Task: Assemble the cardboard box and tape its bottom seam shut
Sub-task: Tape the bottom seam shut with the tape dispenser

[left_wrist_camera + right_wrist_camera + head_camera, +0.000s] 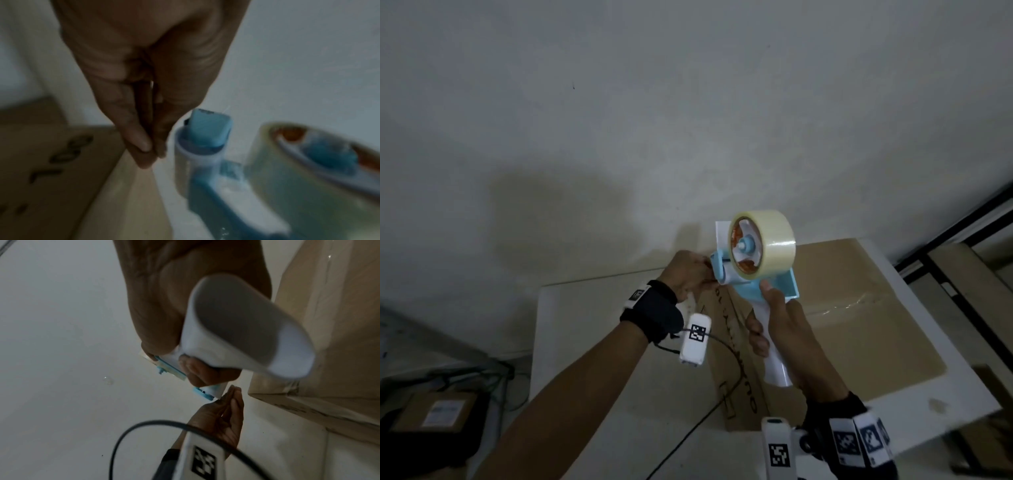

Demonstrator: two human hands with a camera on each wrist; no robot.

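Table (571, 342), white top, fills the lower half of the head view, with a pale wall behind it. Cardboard box (859, 329) lies on the table from centre toward 3 o'clock, its broad brown face up; black printed lettering runs along the side panel facing 9 o'clock. A glossy strip of tape (842, 303) crosses that upper face along the seam. Whether the seam is fully covered cannot be told.

Tape dispenser (756, 274), blue frame and white handle, is held in the air above the box's 10 o'clock corner. Clear tape roll (774, 243) sits on its blue hub at 12 o'clock of the handle.

Right hand (787, 339) is wrapped round the white handle, thumb up against the blue frame; the right wrist view shows fingers curled under the handle.

Left hand (688, 274) is at 9 o'clock of the dispenser, at its nose. In the left wrist view the fingertips (144, 146) are pinched together just beside the white roller and blue tab; a faint film hangs below them, too blurred to confirm as the tape end.

Small parcel (438, 411) with a white label lies off the table at 8 o'clock, beside loose cables.
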